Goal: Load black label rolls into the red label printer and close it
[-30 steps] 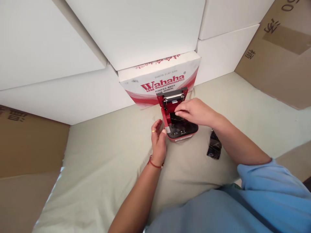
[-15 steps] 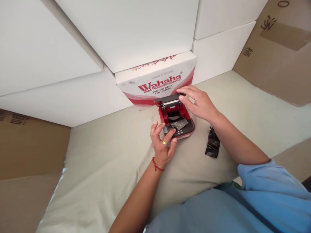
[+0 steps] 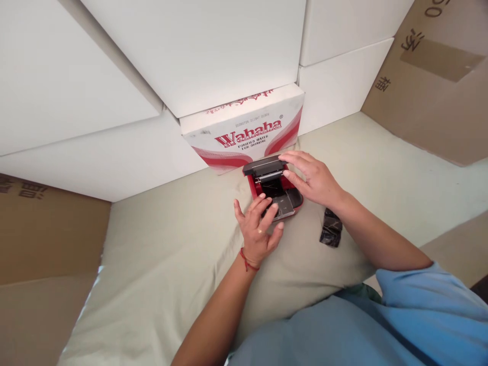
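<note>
A small red and black label printer (image 3: 298, 197) sits on the cloth with its dark lid (image 3: 263, 166) tilted partly up. My right hand (image 3: 314, 178) grips the lid's right end, thumb below and fingers on top. A dark label strip (image 3: 285, 205) comes out of the printer's inside and lies over its front edge. The fingers of my left hand (image 3: 259, 229) are spread, their tips touching the strip and the front left of the printer. Those fingers hide part of the front panel. A separate crumpled black strip (image 3: 331, 229) lies to the right, below my right forearm.
A white and red Wahaha carton (image 3: 247, 134) stands right behind the printer, against white boxes (image 3: 198, 51). Brown cardboard boxes stand at the left (image 3: 49, 234) and right (image 3: 430, 101). Pale green cloth (image 3: 163, 264) covers the surface.
The lid has come down and forward with my right hand. My left fingers have spread over the label strip, which now lies flatter across the printer's front.
</note>
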Motion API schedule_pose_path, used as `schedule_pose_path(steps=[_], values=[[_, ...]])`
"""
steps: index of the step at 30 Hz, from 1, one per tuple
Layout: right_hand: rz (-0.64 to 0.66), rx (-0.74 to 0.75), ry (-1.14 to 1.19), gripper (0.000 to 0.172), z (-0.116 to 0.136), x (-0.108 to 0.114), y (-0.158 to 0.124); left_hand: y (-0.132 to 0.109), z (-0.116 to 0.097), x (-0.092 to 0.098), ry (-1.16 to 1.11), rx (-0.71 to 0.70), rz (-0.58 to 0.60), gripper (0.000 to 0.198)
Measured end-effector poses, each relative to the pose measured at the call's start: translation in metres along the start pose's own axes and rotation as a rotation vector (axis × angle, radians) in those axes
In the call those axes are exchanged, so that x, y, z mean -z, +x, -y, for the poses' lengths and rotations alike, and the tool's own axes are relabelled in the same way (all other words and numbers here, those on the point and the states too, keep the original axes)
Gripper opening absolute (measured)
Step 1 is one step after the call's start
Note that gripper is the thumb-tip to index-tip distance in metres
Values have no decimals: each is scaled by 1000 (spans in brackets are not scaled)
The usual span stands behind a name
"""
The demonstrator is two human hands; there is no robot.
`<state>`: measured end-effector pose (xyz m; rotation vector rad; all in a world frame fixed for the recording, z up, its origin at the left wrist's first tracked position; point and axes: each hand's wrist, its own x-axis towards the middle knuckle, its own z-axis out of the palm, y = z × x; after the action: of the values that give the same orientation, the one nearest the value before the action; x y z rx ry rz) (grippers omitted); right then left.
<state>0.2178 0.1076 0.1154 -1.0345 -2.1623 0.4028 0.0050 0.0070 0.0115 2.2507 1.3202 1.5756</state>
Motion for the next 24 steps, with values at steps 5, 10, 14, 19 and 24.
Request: schedule_pose_path(steps=[5,10,14,19,24], values=[[38,-6,-22,38,3,3,-14,-2,0,-2,102,25,24,39],[142,-13,-165,39,7,-5,-35,-2,-1,-8,167,7,-62,45],[199,-55,-277,40,20,-5,-33,-1,-1,-9,199,-11,-29,49],[278,-175,-343,40,41,1,-15,1,-3,-6,179,-42,-31,48],[288,-141,-297,37,37,-3,-24,7,-1,-1,-97,209,-194,49]])
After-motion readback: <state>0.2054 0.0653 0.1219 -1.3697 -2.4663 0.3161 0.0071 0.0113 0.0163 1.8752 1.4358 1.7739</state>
